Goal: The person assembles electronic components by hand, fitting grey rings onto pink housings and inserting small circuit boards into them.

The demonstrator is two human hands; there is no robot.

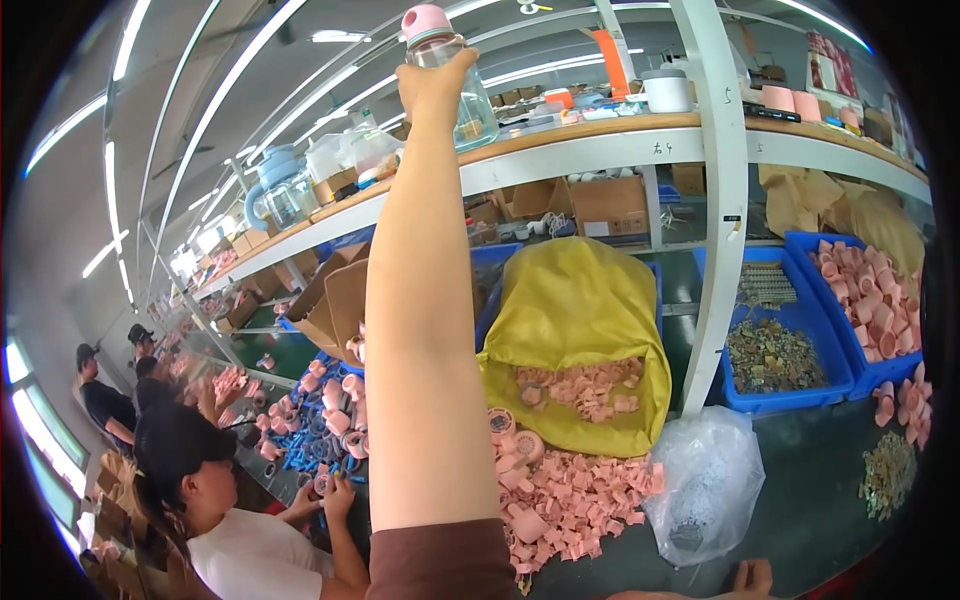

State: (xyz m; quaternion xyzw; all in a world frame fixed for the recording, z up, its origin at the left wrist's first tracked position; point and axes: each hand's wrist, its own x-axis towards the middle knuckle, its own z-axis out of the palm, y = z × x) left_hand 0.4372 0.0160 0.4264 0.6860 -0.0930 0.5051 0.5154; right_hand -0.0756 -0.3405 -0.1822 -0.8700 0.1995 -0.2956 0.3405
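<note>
Head view: left hand (436, 86) is up at full reach, wrapped round a clear bottle (478, 118) with a pink lid (426, 20). Fingers and thumb sit on either side just below the lid, closed on it. Bottle is at shelf height, base overlapping the wooden shelf edge (600, 127); can't tell if it's resting on the shelf or hanging in front. So: bottle gripped and up, not yet let go.

Right hand (755, 577) only shows at the bottom rim, near the clear plastic bag (712, 480). Fingers look bent, mostly cut off; can't tell if they pinch anything.

Bench status: pink pieces (585, 500) sit in a loose heap on the dark green table (800, 500), with more in the mouth of the yellow sack (580, 300). Neither hand is on them. I'd call the heap unfinished stock, though no count is possible. Small metal parts (775, 350) lie in a blue bin (795, 402) at right, untouched. Co-worker (260, 550) at left has both hands at a pink part (322, 485).
</note>
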